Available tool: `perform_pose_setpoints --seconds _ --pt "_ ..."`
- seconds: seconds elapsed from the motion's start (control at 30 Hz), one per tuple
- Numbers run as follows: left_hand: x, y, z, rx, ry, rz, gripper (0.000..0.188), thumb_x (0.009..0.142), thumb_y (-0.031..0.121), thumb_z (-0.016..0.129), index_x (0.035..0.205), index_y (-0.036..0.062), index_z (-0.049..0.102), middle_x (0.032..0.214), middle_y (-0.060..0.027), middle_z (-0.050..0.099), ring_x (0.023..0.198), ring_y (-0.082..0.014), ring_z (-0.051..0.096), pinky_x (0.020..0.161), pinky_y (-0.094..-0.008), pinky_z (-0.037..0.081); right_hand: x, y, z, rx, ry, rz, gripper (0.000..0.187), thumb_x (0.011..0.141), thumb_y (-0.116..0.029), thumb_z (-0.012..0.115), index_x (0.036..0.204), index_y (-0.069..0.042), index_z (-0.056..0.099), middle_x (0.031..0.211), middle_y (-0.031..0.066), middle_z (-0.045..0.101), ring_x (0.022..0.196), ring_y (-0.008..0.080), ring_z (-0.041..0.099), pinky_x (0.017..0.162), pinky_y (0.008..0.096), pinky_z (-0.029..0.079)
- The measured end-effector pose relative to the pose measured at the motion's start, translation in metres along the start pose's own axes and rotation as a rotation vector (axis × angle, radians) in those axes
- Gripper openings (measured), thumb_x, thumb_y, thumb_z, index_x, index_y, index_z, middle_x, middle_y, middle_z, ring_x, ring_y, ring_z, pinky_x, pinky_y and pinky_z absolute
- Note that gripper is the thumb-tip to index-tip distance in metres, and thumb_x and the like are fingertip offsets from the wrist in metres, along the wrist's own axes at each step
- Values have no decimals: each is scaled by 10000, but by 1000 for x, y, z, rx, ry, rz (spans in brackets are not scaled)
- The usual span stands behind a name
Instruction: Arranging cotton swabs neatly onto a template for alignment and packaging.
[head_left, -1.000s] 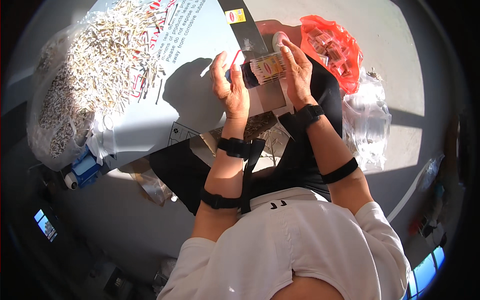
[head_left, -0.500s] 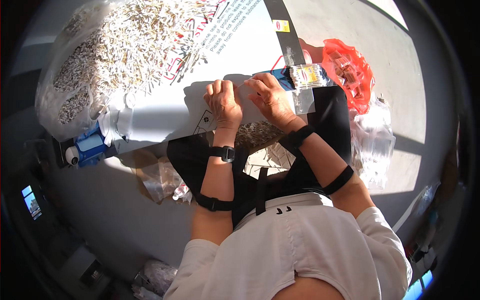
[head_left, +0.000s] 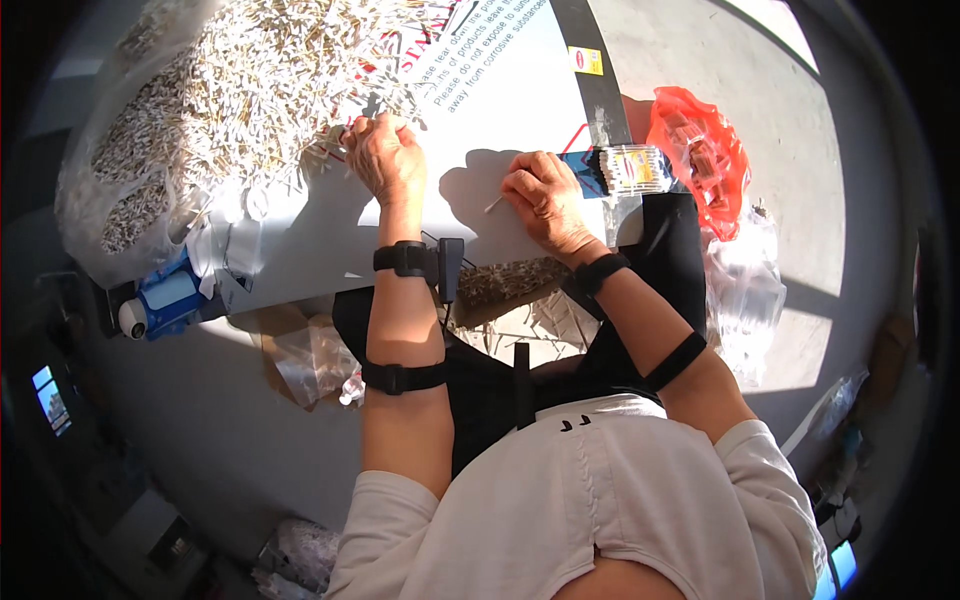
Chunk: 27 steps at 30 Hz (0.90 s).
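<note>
A big heap of loose cotton swabs (head_left: 250,90) spills out of a clear plastic bag at the far left of the white printed board. At the heap's near right edge is my left hand (head_left: 385,158), fingers bent and drawn together; whatever lies between its fingertips is hidden. My right hand (head_left: 545,200) is closed above the board with a single cotton swab (head_left: 492,205) sticking out to the left of its fingers. Just beyond it, to the right, lies a clear pack of cotton swabs (head_left: 645,180) with a yellow label, beside a dark blue piece (head_left: 580,172).
A red plastic bag (head_left: 728,185) holding small clear packs sits to the right, above a clear plastic bag (head_left: 745,290). A blue and white container (head_left: 160,300) stands at the board's left corner. Below the board's near edge, a cardboard box (head_left: 505,290) shows between my legs.
My left hand has moved away from the right one, left and forward to the heap. My right hand has moved slightly nearer to me, and a swab now shows in its fingers.
</note>
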<state>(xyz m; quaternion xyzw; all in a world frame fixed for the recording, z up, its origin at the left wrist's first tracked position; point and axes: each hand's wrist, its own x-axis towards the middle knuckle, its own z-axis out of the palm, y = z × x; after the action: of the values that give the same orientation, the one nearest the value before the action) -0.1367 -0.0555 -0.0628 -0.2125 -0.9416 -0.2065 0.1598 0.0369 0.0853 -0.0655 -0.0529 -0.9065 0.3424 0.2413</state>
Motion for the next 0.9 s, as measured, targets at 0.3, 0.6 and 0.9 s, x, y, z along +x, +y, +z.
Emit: perform_pose_setpoints --seconds 0.3,0.6,0.9 --pt "-59 22 -22 -342 -33 55 203 667 30 721 831 108 630 803 -84 579 851 -315 556 815 -431 446 -2 2 -5 31 -21 3 169 673 -74 733 816 -91 645 943 47 577 891 259 567 749 384 453" --pt "-36 18 -14 -11 -135 -13 127 712 69 695 826 59 641 873 -117 622 926 -329 573 805 -442 465 -2 2 -8 63 -69 25 166 686 -56 727 826 -89 643 951 66 571 875 280 570 766 387 472" --pt "0 1 -14 146 24 44 209 675 43 708 860 128 665 881 -74 641 951 -292 589 879 -410 442 -1 1 -8 107 -61 21 163 676 -47 721 809 -72 628 939 74 565 875 286 567 770 388 472"
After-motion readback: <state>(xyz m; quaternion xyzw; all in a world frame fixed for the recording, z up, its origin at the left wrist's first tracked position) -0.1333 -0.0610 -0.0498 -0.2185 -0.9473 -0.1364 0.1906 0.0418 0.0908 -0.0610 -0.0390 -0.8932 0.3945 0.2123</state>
